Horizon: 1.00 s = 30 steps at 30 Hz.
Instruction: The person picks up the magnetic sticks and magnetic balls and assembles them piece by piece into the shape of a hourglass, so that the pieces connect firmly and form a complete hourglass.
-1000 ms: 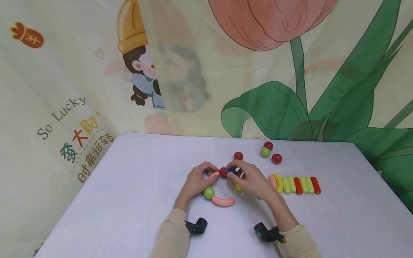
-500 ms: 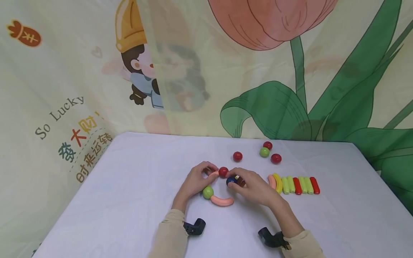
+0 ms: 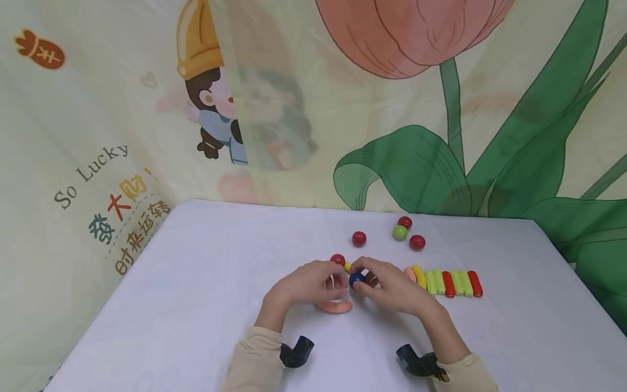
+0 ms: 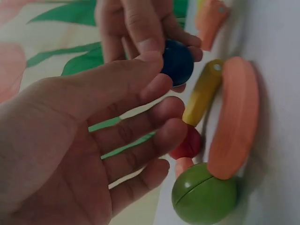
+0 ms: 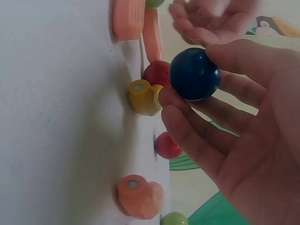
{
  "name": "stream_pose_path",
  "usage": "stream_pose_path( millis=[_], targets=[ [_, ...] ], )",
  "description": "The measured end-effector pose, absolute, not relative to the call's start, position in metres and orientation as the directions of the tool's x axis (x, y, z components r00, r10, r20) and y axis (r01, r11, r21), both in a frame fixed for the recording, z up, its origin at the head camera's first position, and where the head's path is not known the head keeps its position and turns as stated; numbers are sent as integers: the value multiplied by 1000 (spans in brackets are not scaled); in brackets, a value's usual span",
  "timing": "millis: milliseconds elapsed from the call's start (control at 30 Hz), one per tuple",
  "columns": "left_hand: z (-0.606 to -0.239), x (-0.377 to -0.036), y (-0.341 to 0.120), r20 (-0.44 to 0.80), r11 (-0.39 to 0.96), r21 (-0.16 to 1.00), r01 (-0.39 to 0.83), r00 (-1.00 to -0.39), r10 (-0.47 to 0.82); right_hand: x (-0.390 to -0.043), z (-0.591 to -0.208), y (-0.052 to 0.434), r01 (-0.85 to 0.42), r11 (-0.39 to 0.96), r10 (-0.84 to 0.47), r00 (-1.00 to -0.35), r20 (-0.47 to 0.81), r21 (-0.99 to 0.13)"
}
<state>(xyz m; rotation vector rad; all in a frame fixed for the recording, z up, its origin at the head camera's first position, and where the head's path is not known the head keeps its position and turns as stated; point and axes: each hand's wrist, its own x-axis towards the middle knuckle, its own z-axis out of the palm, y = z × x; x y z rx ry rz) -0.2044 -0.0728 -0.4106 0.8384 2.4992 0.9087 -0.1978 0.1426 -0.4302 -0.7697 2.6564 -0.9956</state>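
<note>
**Blue ball pinched over the curved pieces**

My right hand (image 3: pixel 392 286) comes in from the lower right, wrist low to the table, fingers curled inward, and pinches the dark blue ball (image 5: pixel 194 73) between thumb and fingertips. The ball is lifted just off the surface, in the gap between my two hands near the middle of the table. My left hand (image 3: pixel 306 283) faces it from the other side with the fingers loosely bent and spread, holding nothing; its thumb tip reaches close to the ball, and I cannot tell whether it touches.

Just under and behind the ball sit a yellow curved piece (image 5: pixel 143 97) and a red ball (image 5: pixel 157 73), the two touching. A green ball (image 4: pixel 204 194) lies under my left palm against an orange curved piece (image 4: pixel 234 117); my left hand hides most of both from the head view. My right hand covers the near end of a row of short sticks (image 3: pixel 453 283) in green, red and yellow, lying side by side to the right. Farther back, three loose balls (image 3: pixel 400 232) cluster, and a single red ball (image 3: pixel 359 238) lies apart from them.

Everything rests on a white table (image 3: pixel 196 283). Behind it hangs a printed cloth (image 3: pixel 416 109) with a large tulip, green leaves and a cartoon figure.
</note>
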Motion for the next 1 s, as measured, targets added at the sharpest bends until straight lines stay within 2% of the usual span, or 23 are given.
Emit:
stream_pose_path(
  millis=[200,333,433,500,767,1000],
  targets=[
    [-414,-197,-61,-212,716,532,452,-747,630,-198,-433,143,-393,650,-557,-829,-55,-650],
    [-419,-193,-57,-212,741,430,516,-740,638,-196,-434,143,-384,652,-557,-828,-69,-654],
    [-420,-194,-59,-205,748,402,528,-744,636,-196,-433,143,-386,654,-557,-828,-68,-650],
    [-420,-195,-62,-204,747,400,531,-744,637,-196,-433,142,-387,657,-556,-829,-68,-647],
    [-417,-201,-76,-214,719,513,469,-741,637,-197,-431,139,-390,655,-564,-823,-75,-648],
    [-416,-202,-77,-220,713,528,461,-737,639,-196,-433,140,-369,657,-553,-828,-88,-657]
  ],
)
